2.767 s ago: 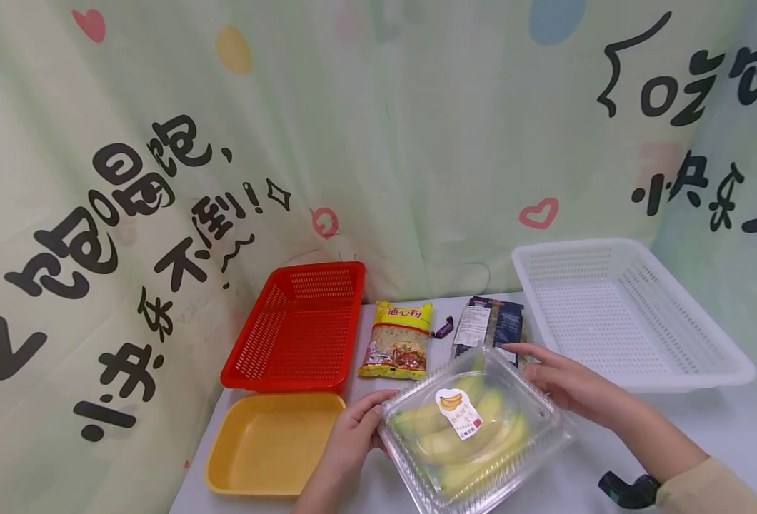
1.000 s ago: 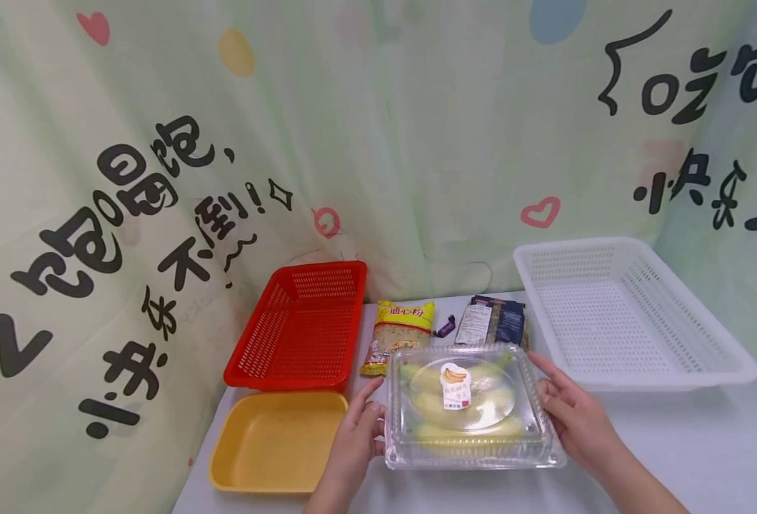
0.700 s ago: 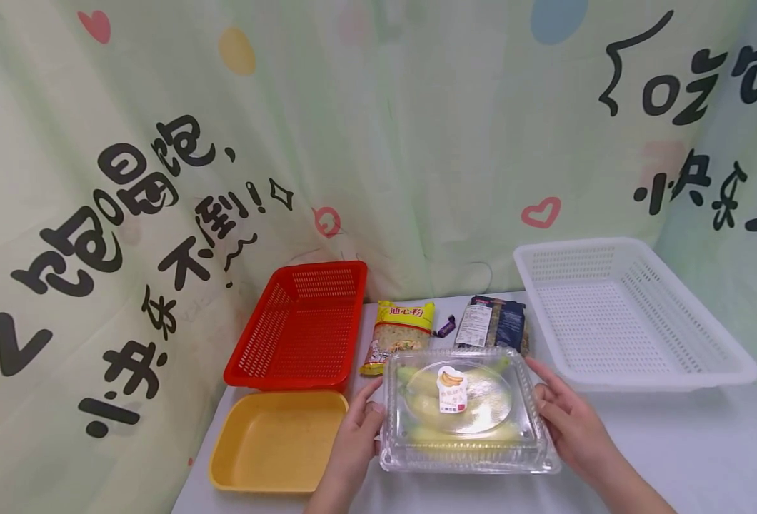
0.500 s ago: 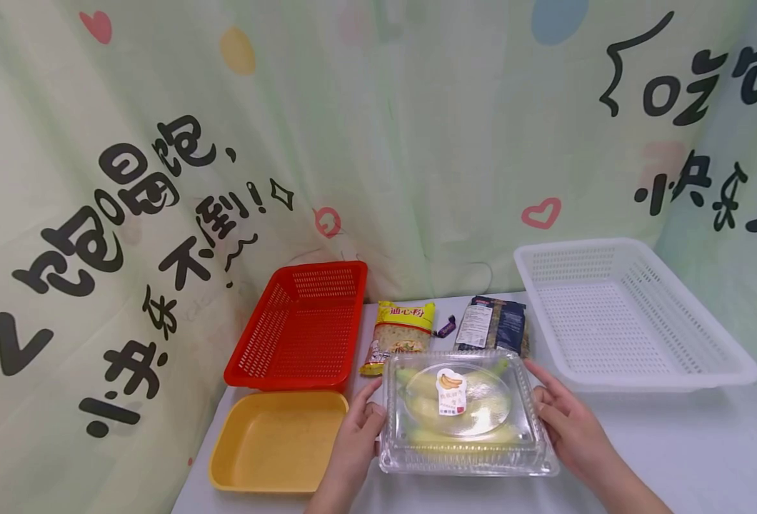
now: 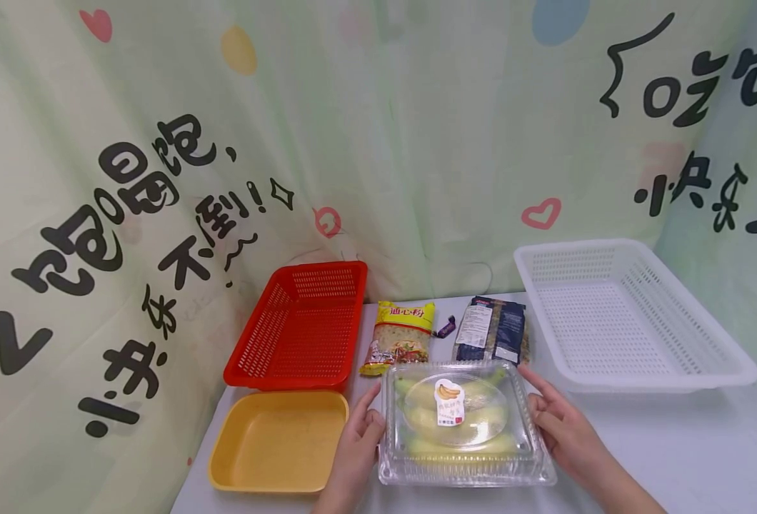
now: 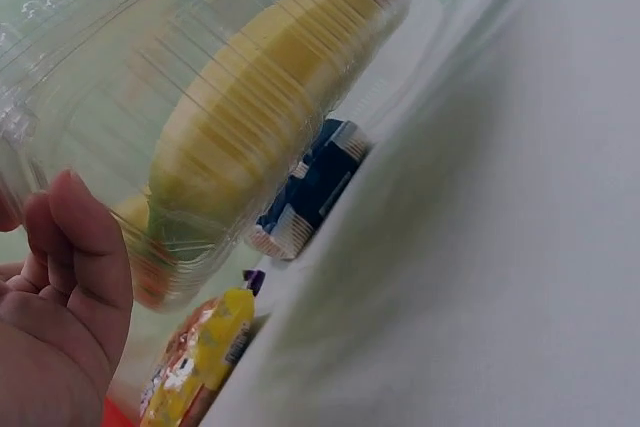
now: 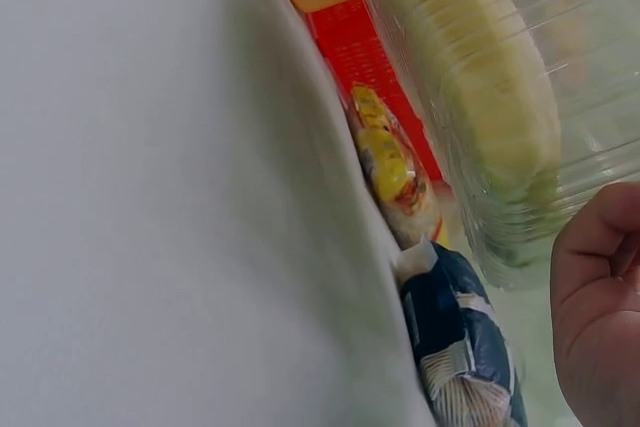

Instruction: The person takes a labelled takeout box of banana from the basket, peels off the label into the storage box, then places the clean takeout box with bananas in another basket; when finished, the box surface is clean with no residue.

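Observation:
A clear plastic clamshell box of bananas [image 5: 465,425], with a banana-printed label on its lid, is held between both hands at the front of the table. My left hand [image 5: 357,435] grips its left side, fingers curled at the rim in the left wrist view. On the opposite side my right hand [image 5: 561,421] grips the box, index finger stretched along the far corner. Both wrist views show the box raised off the white tabletop [image 6: 480,247], with a shadow below. Fingers under the box are hidden.
Behind the box lie a yellow pasta bag [image 5: 399,335], a small purple wrapped sweet [image 5: 445,327] and a navy packet [image 5: 490,330]. A red basket [image 5: 301,325] and a yellow tray [image 5: 278,442] stand left, a white basket [image 5: 629,328] right. A printed curtain [image 5: 430,143] hangs behind.
The banana box has turned from a slant to square with the table edge. My right hand shifted to its right side. Lately the box has come slightly lower and nearer, uncovering more of the navy packet.

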A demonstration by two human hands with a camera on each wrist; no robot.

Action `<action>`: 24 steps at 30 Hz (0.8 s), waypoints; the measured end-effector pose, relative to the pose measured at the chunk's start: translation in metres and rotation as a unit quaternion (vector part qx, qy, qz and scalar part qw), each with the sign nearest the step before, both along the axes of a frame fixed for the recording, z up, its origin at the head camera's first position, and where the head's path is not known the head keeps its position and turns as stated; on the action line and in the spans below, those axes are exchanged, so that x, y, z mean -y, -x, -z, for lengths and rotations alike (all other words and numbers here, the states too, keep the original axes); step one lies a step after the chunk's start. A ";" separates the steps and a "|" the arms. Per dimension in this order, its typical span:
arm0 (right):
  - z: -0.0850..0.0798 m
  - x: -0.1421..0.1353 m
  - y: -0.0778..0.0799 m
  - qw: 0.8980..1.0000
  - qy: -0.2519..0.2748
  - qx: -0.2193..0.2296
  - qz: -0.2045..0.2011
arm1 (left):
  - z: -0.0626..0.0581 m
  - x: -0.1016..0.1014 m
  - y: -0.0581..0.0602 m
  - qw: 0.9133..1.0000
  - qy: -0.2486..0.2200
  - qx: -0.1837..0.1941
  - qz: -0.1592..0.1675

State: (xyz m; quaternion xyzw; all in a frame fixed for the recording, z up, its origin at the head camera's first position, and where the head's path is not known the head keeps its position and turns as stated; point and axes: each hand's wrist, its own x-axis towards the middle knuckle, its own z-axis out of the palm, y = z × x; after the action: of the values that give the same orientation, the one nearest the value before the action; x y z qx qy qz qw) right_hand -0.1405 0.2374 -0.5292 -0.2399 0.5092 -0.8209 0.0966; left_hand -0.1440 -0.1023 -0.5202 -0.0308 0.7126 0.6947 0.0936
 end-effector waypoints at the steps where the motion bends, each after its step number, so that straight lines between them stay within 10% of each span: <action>1: 0.002 0.000 0.000 1.000 0.004 0.002 -0.007 | 0.002 0.000 0.000 1.000 0.005 -0.004 -0.001; 24: 0.035 -0.004 0.009 0.998 -0.033 0.044 -0.013 | 0.037 -0.003 0.005 0.999 -0.020 0.013 0.022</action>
State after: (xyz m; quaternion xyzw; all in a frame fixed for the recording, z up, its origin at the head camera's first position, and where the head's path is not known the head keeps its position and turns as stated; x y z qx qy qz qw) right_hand -0.1496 0.2413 -0.5645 -0.2070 0.5279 -0.8122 0.1374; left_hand -0.1495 -0.0995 -0.5568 -0.0223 0.6979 0.7059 0.1187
